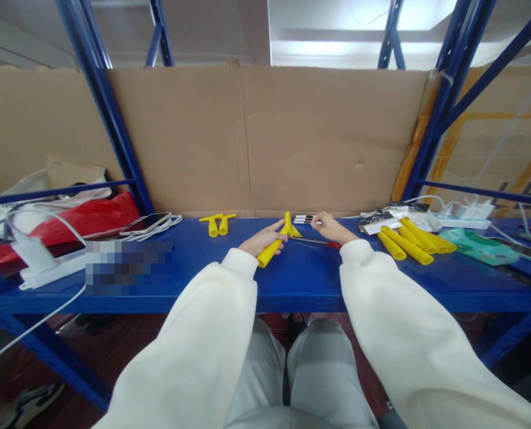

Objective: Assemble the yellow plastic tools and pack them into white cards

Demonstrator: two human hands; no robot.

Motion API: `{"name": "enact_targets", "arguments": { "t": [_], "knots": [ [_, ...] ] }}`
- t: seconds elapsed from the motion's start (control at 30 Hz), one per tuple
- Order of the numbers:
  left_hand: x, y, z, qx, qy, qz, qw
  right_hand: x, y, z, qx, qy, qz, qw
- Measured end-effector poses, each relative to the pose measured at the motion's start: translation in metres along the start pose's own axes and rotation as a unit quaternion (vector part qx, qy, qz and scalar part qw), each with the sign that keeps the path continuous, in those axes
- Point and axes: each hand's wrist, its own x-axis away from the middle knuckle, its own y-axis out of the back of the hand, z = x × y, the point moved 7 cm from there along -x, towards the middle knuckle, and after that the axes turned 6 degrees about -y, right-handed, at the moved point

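My left hand (pixel 263 241) is wrapped round a yellow plastic tool (pixel 269 252) with a tubular handle and a flared head. The head points away from me, above the blue tabletop. My right hand (pixel 328 226) has its fingers pinched together beside several small white-and-black strips (pixel 303 218); whatever the fingertips hold is too small to make out. Below that hand lies a screwdriver (pixel 333 244) with a red handle, its thin shaft reaching left toward the yellow tool. To the left, two yellow T-shaped pieces (pixel 218 224) rest near the cardboard.
On the right lies a pile of yellow tube-handled pieces (pixel 408 245) with packaging, next to a green packet (pixel 486 245). A phone (pixel 146 223), white cable, power strip (pixel 46 271) and red bag (pixel 86 217) occupy the left. Cardboard (pixel 269 137) closes the back between blue posts.
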Motion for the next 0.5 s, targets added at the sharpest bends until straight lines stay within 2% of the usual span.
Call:
{"name": "enact_targets", "arguments": {
  "t": [0.07,0.17,0.5],
  "knots": [
    [-0.001,-0.002,0.001,-0.011,-0.002,0.016,1.000,0.001,-0.004,0.016,-0.044,0.061,-0.010,0.997],
    [-0.002,-0.004,0.003,-0.037,-0.003,0.031,0.999,0.002,-0.012,0.031,-0.089,0.102,-0.007,0.991],
    [0.000,-0.011,0.005,-0.077,-0.010,0.068,0.995,0.006,-0.020,0.035,-0.143,0.105,-0.006,0.984]
  ]
}}
